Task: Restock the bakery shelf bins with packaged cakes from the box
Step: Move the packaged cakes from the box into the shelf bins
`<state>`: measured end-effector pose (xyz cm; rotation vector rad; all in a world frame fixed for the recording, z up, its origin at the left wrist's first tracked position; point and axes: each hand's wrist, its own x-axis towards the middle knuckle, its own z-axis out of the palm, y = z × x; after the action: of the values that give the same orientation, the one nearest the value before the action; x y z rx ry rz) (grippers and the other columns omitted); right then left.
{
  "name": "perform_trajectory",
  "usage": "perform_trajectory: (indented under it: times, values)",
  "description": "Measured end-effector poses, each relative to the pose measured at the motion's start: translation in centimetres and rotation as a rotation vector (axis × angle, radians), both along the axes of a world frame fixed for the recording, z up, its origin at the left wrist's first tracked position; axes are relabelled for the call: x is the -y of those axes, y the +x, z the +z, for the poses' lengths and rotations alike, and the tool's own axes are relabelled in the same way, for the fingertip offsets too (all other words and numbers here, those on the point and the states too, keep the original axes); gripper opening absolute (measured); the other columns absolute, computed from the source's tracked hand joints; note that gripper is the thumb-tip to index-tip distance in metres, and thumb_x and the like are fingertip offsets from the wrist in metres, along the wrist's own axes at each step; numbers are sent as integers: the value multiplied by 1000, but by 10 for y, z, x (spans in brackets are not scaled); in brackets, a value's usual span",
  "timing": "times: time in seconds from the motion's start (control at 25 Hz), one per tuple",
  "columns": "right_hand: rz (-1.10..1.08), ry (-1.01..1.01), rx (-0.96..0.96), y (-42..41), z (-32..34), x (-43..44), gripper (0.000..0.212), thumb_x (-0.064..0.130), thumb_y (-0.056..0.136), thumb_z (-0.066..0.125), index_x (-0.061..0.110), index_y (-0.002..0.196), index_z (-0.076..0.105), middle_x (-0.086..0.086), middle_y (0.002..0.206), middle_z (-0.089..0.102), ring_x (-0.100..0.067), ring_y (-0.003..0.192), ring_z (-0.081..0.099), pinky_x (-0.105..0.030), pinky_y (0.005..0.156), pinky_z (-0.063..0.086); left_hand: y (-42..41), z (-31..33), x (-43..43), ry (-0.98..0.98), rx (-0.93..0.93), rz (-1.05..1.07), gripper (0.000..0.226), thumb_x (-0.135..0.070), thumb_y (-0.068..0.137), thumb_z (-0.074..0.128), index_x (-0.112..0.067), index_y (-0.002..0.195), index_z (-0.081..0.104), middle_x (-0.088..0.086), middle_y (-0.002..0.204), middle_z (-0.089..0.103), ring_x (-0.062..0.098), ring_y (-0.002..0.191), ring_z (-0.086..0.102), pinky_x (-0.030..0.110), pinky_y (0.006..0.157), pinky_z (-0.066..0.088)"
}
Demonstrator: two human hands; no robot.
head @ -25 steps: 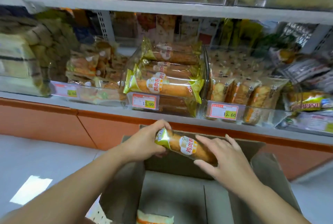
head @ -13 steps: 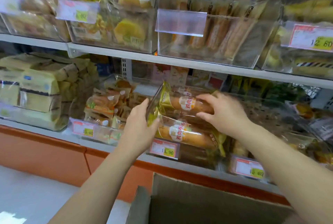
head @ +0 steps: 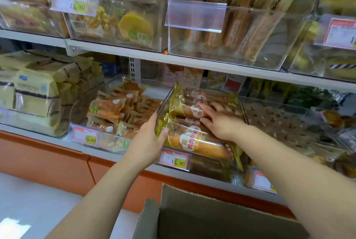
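Several long gold-wrapped packaged cakes point(head: 196, 143) lie stacked in a clear shelf bin point(head: 165, 103) on the lower shelf, above a 13.90 price tag point(head: 175, 158). My left hand point(head: 148, 138) rests flat against the left ends of the wrappers, its thumb on the gold foil. With straight, spread fingers my right hand point(head: 219, 122) presses on the top cake point(head: 187, 111) of the stack. The open cardboard box point(head: 192, 211) stands below, at the bottom of the view; its inside is hidden.
A bin of small wrapped buns point(head: 115, 111) sits left of the cake bin, and a clear bin point(head: 279, 115) sits to its right. The upper shelf point(head: 192, 61) carries more clear bins just above my hands. An orange shelf base point(head: 57, 161) runs below.
The cake went from above the box up into the bin. My right hand let go of it and now presses on top with straight fingers; my left hand stays at the wrapper ends.
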<state>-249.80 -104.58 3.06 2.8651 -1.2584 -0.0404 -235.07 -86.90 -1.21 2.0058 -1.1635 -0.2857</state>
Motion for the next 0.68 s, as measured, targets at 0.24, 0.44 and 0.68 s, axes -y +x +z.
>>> perform_trajectory:
  times: [0.24, 0.44, 0.68]
  values:
    - [281, -46, 897, -73, -11, -108, 33, 29, 99, 44, 29, 131, 51, 11, 121, 57, 0, 116, 48, -12, 96, 37, -24, -8, -28, -276, 368, 146, 47, -32, 95, 54, -15, 138, 48, 3, 132, 54, 15, 124, 46, 18, 108, 28]
    - [331, 206, 488, -130, -137, -153, 29, 27, 91, 48, 26, 118, 59, 12, 101, 56, -6, 95, 56, -18, 78, 42, -92, -56, -64, -262, 546, -336, 27, -22, 88, 51, -17, 112, 63, -1, 102, 61, 13, 97, 56, 23, 82, 48]
    - [75, 737, -490, -161, -286, -131, 54, 37, 96, 48, 22, 146, 35, -10, 146, 39, -28, 129, 46, -36, 103, 41, -114, -209, -60, 1172, 379, -788, 53, -24, 94, 57, -17, 144, 41, 10, 142, 45, 31, 127, 49, 38, 100, 43]
